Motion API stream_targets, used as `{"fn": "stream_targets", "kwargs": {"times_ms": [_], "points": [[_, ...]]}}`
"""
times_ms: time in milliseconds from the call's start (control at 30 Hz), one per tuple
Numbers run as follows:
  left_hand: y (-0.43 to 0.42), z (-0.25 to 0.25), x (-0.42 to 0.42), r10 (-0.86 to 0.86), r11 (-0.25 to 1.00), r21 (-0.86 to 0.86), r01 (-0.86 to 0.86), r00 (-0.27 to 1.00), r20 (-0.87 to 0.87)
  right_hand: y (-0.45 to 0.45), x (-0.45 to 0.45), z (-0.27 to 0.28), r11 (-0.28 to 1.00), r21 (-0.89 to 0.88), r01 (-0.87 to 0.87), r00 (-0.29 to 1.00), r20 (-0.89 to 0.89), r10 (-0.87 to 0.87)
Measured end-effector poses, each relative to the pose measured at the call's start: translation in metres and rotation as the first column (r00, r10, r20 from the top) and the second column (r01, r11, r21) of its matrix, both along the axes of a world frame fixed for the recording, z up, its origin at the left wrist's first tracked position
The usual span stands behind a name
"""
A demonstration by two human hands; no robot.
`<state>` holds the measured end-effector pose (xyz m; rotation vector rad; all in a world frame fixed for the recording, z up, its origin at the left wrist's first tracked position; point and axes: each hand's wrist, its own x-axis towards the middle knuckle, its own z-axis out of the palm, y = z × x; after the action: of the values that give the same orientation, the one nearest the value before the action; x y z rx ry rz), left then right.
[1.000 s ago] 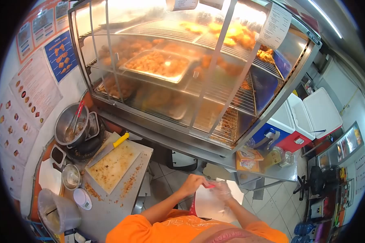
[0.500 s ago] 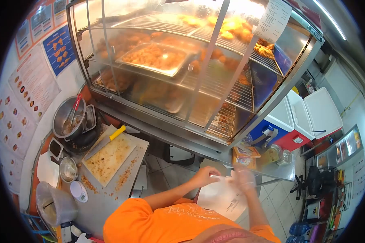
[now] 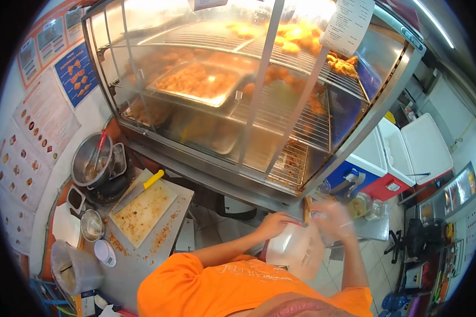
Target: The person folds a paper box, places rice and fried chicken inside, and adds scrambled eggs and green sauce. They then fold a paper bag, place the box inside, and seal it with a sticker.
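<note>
My left hand [image 3: 272, 225] pinches the upper edge of a pale, slightly see-through plastic bag [image 3: 296, 248], which hangs in front of my orange shirt. Some print and a dark red patch show on the bag. Close to the bag's upper right edge, my right hand [image 3: 336, 222] is smeared by motion and seems to wear a clear glove. Its fingers cannot be made out, nor whether they touch the bag.
A glass warming cabinet [image 3: 195, 111] with fried food stands ahead. On the left counter lie a cutting board [image 3: 143, 211] with crumbs, a yellow-handled knife [image 3: 152, 178], a metal pot [image 3: 92, 158] and a small scale [image 3: 104, 253]. Cool boxes [image 3: 373, 156] stand at right.
The bag's mouth has come up and its sheet looks fuller and more upright. My right hand has risen slightly to the right; my left hand has shifted a little right.
</note>
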<state>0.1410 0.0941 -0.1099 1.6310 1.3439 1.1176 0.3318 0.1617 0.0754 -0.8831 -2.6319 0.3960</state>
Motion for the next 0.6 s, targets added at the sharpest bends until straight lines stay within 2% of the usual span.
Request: {"fn": "stream_targets", "kwargs": {"times_ms": [67, 100, 133, 167, 200, 233, 267, 333, 367, 400, 467, 500, 533, 567, 600], "points": [[-0.006, -0.024, -0.035, 0.071, 0.964, -0.265, -0.030, 0.986, 0.148, 0.022, 0.017, 0.048, 0.966, 0.136, 0.220, 0.974, -0.079, -0.211], [-0.013, -0.050, -0.053, 0.168, 0.938, -0.341, -0.068, 0.947, 0.273, 0.042, 0.028, 0.072, 0.947, 0.045, 0.319, 0.948, -0.005, -0.319], [-0.020, -0.082, -0.070, 0.361, 0.838, -0.538, -0.090, 0.831, 0.423, 0.060, 0.039, 0.088, 0.910, -0.017, 0.414, 0.908, -0.059, -0.414], [-0.033, -0.076, -0.081, 0.594, 0.670, -0.738, -0.080, 0.655, 0.467, 0.078, 0.052, 0.100, 0.856, -0.088, 0.509, 0.851, -0.101, -0.516], [-0.046, -0.108, -0.101, 0.603, 0.666, -0.745, 0.019, 0.575, 0.553, 0.106, 0.066, 0.111, 0.857, -0.035, 0.514, 0.855, -0.059, -0.515], [-0.057, -0.134, -0.112, 0.664, 0.638, -0.770, -0.011, 0.513, 0.544, 0.163, 0.098, 0.091, 0.913, -0.055, 0.404, 0.892, -0.196, -0.407], [-0.071, -0.163, -0.122, 0.759, 0.562, -0.827, 0.026, 0.382, 0.527, 0.197, 0.106, 0.098, 0.899, -0.122, 0.422, 0.887, -0.151, -0.437], [-0.120, -0.242, -0.152, 0.726, 0.637, -0.751, 0.171, 0.195, 0.660, 0.252, 0.105, 0.118, 0.887, 0.012, 0.462, 0.887, 0.019, -0.462], [-0.137, -0.220, -0.138, 0.788, 0.591, -0.806, 0.040, 0.183, 0.587, 0.296, 0.117, 0.109, 0.926, 0.127, 0.355, 0.931, 0.045, -0.363], [-0.152, -0.195, -0.131, 0.841, 0.532, -0.842, -0.093, 0.172, 0.512, 0.332, 0.120, 0.106, 0.940, 0.113, 0.322, 0.935, 0.119, -0.334], [-0.188, -0.192, -0.121, 0.936, 0.332, -0.913, -0.237, 0.204, 0.287, 0.389, 0.117, 0.092, 0.941, 0.071, 0.330, 0.907, 0.254, -0.337], [-0.215, -0.191, -0.111, 0.964, 0.246, -0.925, -0.289, 0.176, 0.201, 0.415, 0.114, 0.084, 0.939, 0.132, 0.319, 0.896, 0.281, -0.344], [-0.217, -0.185, -0.100, 0.982, 0.173, -0.923, -0.344, 0.137, 0.133, 0.447, 0.119, 0.073, 0.949, 0.170, 0.264, 0.899, 0.313, -0.306], [-0.208, -0.179, -0.086, 0.982, 0.161, -0.922, -0.353, 0.152, 0.114, 0.478, 0.124, 0.061, 0.957, 0.212, 0.196, 0.903, 0.341, -0.261], [-0.210, -0.172, -0.066, 0.990, 0.118, -0.923, -0.366, -0.028, 0.138, 0.506, 0.129, 0.053, 0.962, 0.184, 0.202, 0.904, 0.342, -0.255]]}}
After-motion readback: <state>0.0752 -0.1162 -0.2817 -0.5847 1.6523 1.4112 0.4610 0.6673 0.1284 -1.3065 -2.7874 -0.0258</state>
